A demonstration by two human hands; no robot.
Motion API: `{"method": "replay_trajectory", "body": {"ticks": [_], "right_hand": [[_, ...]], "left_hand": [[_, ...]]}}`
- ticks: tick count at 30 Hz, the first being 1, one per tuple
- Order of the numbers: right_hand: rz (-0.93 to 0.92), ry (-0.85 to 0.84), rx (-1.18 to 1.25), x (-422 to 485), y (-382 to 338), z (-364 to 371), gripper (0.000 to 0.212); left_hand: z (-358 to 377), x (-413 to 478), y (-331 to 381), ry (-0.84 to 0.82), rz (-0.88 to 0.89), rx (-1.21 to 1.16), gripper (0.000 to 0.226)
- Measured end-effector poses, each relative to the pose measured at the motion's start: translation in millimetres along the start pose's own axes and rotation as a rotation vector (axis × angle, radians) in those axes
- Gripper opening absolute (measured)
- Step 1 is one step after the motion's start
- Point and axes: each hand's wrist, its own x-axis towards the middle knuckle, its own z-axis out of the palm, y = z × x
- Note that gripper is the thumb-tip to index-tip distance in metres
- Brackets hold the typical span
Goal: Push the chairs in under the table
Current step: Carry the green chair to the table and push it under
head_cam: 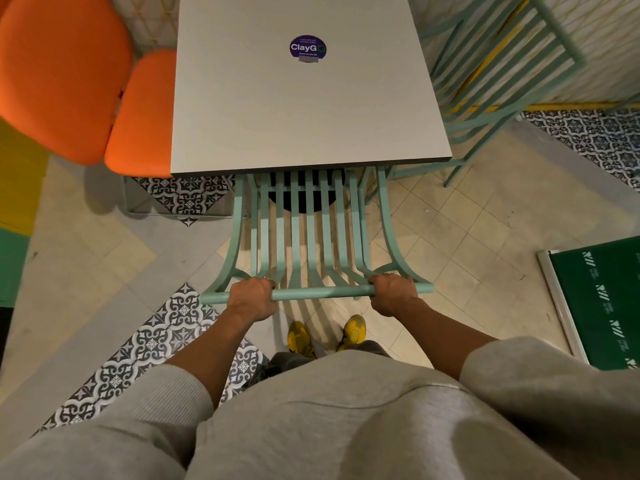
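The chair rail is held by both hands (closed tight), its seat pointing up-frame, partly under the table.

Cafe or food-court seating area: square table with round "ClayGo" sticker, orange padded seats upper left, mint slatted chair, patterned floor tiles, green signboard right.

I see the orange chair crowding ten o'clock, another mint chair at two; floor at three lies open.
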Motion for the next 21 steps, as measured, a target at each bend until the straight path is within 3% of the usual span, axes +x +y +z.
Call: {"method": "replay_trajectory", "body": {"ticks": [10, 21], "right_hand": [[-0.062, 0.051, 0.049, -10.5, 11.2, -0.8, 0.041], [-0.110, 0.133, 0.114, -30.6, 98.6, -21.9, 0.066]], "left_hand": [[-3.7, -4.7, 8.7, -0.023, -0.045, -0.031, 0.041], [-60.9, -18.6, 109.2, -0.092, 0.036, -0.011, 0.109]]}}
